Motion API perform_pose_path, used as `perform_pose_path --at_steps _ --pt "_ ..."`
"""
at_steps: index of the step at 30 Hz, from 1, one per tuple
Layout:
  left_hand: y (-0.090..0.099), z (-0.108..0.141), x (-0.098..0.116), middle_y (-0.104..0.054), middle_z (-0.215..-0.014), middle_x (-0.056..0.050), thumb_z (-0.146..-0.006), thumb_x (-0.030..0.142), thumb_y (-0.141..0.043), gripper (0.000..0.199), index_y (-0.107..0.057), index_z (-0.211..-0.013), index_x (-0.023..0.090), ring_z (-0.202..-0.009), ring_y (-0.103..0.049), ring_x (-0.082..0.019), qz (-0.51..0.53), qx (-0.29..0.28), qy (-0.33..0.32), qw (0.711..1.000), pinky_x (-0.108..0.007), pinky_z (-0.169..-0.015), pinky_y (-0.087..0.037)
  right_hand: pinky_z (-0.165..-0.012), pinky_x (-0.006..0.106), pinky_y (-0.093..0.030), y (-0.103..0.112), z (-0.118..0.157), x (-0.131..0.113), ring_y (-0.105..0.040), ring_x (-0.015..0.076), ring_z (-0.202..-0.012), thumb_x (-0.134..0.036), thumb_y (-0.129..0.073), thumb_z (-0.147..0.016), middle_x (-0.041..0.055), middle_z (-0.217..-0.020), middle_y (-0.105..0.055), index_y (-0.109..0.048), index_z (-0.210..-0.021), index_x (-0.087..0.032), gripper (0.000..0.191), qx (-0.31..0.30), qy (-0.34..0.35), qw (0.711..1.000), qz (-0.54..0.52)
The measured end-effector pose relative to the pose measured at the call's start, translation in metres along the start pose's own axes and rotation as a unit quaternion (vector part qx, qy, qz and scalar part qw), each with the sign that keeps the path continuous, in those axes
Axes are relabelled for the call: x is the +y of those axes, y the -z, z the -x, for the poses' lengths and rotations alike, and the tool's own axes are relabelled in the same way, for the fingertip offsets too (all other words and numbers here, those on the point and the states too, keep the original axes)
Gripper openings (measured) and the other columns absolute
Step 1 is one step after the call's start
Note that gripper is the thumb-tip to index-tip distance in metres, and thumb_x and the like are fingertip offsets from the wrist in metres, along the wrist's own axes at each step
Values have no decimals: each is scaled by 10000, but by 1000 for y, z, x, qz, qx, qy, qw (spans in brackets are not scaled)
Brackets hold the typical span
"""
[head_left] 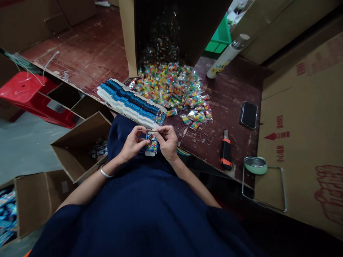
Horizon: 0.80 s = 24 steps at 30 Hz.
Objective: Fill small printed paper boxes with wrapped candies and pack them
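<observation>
Between both hands, just off the table's front edge, is a small printed candy box [151,144] in blue with colourful pictures and a white flap at its lower end. My left hand [134,142] pinches its left side with thumb and fingers. My right hand [167,141] is closed on its upper right side, fingertips at the top edge. Right behind the hands lies a long overlapping row of flat blue and white boxes [131,101]. Beyond that row, clear packets of multicoloured candy [171,85] spill out of a tipped cardboard carton [129,39].
On the right of the table lie a utility knife [226,151], a phone [249,115] and a white bottle [226,59]. A green metal-lined cup [255,165] sits by a wire frame. Open cartons [77,150] holding printed packs and a red stool [29,89] stand to the left.
</observation>
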<state>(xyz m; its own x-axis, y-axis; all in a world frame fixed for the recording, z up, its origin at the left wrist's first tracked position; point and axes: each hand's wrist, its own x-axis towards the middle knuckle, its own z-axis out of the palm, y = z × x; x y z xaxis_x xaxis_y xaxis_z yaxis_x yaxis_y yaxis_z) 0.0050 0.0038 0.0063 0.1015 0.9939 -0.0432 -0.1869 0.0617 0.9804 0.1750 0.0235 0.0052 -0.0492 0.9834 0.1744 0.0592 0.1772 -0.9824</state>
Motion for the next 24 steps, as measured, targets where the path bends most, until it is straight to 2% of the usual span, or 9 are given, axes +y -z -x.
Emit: perform_pose_path --at_steps 3,6,10,15,18,21,24 --pt "0 1 2 -586 -1038 -16 -732 370 -895 539 -519 -1085 212 -763 -621 -100 12 -9 17 1000 -234 -722 -582 -830 341 -573 1 -7 -8 -676 193 -855 -627 -753 -833 27 -892 -687 -540 -864 -252 432 -44 -22 998 -42" --pt "2 3 5 -599 -1088 -43 -766 362 -871 527 -525 -1134 211 -812 -641 -119 -1 -20 9 1000 -257 -765 -590 -753 321 -558 7 -14 -16 -651 176 -777 -621 -811 -771 19 -841 -687 -584 -783 -233 450 -84 -63 994 -42" --pt "5 4 10 -645 -1125 -73 -800 328 -842 557 -539 -1254 218 -915 -695 -174 -28 -47 8 998 -299 -833 -603 -714 312 -528 17 -22 -19 -627 164 -718 -546 -850 -739 11 -783 -700 -685 -802 -205 384 -92 -107 990 -9" --pt "5 5 16 -678 -1159 -84 -813 289 -825 620 -549 -1365 228 -839 -713 -162 -29 -72 32 996 -287 -788 -606 -646 290 -478 21 -27 -19 -582 143 -653 -499 -841 -753 -6 -704 -667 -668 -728 -198 348 -101 -109 989 -9" --pt "4 6 16 -693 -1174 -90 -814 295 -821 619 -589 -1382 214 -829 -705 -154 -26 -63 36 997 -277 -783 -602 -664 298 -487 21 -24 -23 -592 154 -698 -542 -786 -816 18 -776 -688 -653 -712 -206 376 -114 -59 991 25" --pt "0 7 12 -706 -1153 -89 -803 312 -827 499 -671 -1258 179 -868 -704 -165 -14 -45 38 998 -278 -802 -600 -710 312 -514 23 -19 -26 -631 175 -791 -612 -676 -902 52 -919 -724 -664 -733 -217 430 -145 -15 988 52" --pt "-3 6 5 -698 -1089 -72 -766 340 -856 447 -665 -1129 164 -878 -700 -173 10 -41 60 997 -281 -785 -598 -756 332 -542 34 -22 -19 -678 220 -940 -651 -630 -923 81 -1040 -744 -700 -791 -222 455 -193 2 979 61"
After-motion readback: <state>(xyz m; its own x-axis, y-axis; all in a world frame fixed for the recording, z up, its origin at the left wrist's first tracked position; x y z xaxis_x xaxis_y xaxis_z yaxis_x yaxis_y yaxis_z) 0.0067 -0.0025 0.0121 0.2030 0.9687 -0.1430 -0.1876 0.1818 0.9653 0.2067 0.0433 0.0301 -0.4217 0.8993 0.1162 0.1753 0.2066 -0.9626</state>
